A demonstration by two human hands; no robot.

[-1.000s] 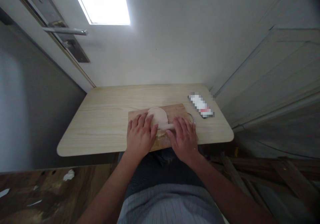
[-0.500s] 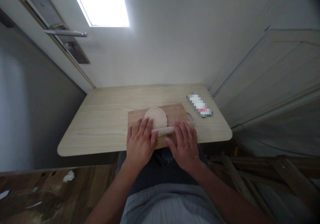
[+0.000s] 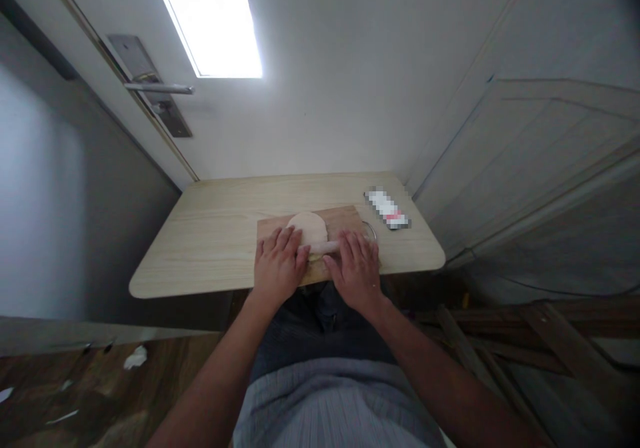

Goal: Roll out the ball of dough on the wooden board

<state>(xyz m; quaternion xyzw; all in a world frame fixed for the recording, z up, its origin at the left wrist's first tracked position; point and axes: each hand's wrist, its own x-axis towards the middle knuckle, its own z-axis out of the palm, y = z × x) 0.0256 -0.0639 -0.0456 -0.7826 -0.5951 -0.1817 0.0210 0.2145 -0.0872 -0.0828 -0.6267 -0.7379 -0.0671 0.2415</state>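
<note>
A round, flat sheet of pale dough (image 3: 309,227) lies on a wooden cutting board (image 3: 343,217). Across its near part rests a floured rolling pin (image 3: 324,247), whose ends are covered by my hands. On the left end, my left hand (image 3: 280,261) presses down with its fingers extended forward over the pin and beside the dough. My right hand (image 3: 355,265) bends over the other end, its thumb on the near side. A metal ring handle (image 3: 371,231) shows at the board's right edge, partly behind my right fingers.
The board sits at the front of a light wood table (image 3: 200,235) pushed against a white door (image 3: 325,121). A blurred-out phone-like object (image 3: 387,208) lies at the table's back right. Wooden frame pieces (image 3: 465,348) stand below on the right.
The rolling pin and both hands have shifted a little forward over the dough, away from me. My head view has also moved slightly, so the door and table appear displaced.
</note>
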